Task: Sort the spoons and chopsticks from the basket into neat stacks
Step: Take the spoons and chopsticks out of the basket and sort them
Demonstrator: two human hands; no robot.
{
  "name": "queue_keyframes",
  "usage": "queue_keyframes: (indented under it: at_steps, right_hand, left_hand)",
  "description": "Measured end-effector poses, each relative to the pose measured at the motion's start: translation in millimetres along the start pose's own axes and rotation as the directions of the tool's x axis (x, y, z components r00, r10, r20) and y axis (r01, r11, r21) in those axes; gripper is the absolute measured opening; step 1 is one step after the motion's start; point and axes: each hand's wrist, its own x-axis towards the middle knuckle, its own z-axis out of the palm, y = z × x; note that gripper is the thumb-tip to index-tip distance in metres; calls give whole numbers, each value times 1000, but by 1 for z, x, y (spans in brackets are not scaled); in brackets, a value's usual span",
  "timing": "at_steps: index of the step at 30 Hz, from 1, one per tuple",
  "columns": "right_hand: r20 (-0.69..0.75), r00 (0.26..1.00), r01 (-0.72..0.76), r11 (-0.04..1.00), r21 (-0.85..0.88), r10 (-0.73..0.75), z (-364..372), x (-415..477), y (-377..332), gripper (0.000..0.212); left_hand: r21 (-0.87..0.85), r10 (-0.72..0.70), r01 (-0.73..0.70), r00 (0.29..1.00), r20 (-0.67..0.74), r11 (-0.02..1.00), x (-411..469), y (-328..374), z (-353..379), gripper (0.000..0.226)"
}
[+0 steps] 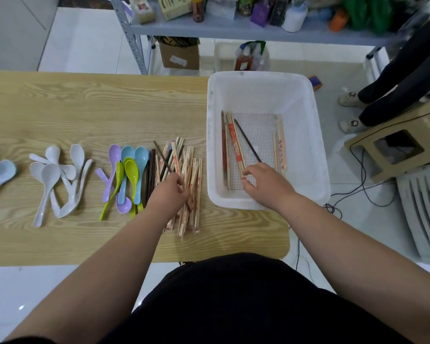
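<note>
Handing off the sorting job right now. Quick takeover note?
Left hand: on the light chopstick pile on the table, fingers curled among the sticks; grip unclear.
Right hand: inside the white basket, pinching the near ends of the basket chopsticks.
Done: white spoons, coloured spoons and dark chopsticks are grouped on the table; no spoons visible in the basket.
Left: a handful of basket chopsticks, including one dark chopstick; the groups are loose and need squaring.
</note>
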Motion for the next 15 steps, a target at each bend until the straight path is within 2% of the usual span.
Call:
queue_keyframes:
  at_steps: [3, 5, 7, 8, 9, 10, 11, 12, 13, 15]
  right_hand:
    - [1, 999, -47, 999, -18, 47, -6, 1, 13, 39]
    - [10, 994, -108, 993, -36, 109, -12, 3, 24, 44]
    - [-9, 982, -187, 982, -36, 187, -17, 7, 36, 52]
    - [-20, 971, -238, 971, -26, 237, -20, 11, 42, 56]
    - [-21, 956, -292, 956, -12, 291, -22, 15, 47, 61]
    - [-12, 938, -346, 938, 8, 346, -24, 20, 51, 65]
    - [7, 918, -396, 918, 30, 396, -26, 26, 53, 70]
    - [28, 901, -434, 900, 44, 433, -27, 32, 53, 75]
    - [43, 890, -456, 889, 41, 454, -27, 38, 53, 81]
    - [46, 885, -465, 885, 11, 464, -25, 50, 50, 91]
  left_hand:
    - [183, -10, -9, 995, 102, 983, 4, 9, 6, 23]
    - [211, -34, 13, 995, 98, 977, 2, 14, 6, 27]
    - [50, -4, 7, 998, -61, 999, -3, 25, 2, 29]
    - [-31, 64, -72, 979, -194, 997, -6, 32, 0, 29]
    - [-36, 187, -209, 928, -322, 977, -11, 41, -2, 30]
    - [35, 332, -347, 858, -391, 937, -14, 52, -2, 33]
    - [134, 471, -457, 793, -387, 879, -18, 64, 0, 37]
    - [225, 584, -539, 746, -320, 812, -20, 73, 4, 40]
    - [291, 653, -590, 726, -215, 753, -20, 81, 10, 43]
    - [387, 663, -610, 748, -6, 692, -21, 90, 24, 49]
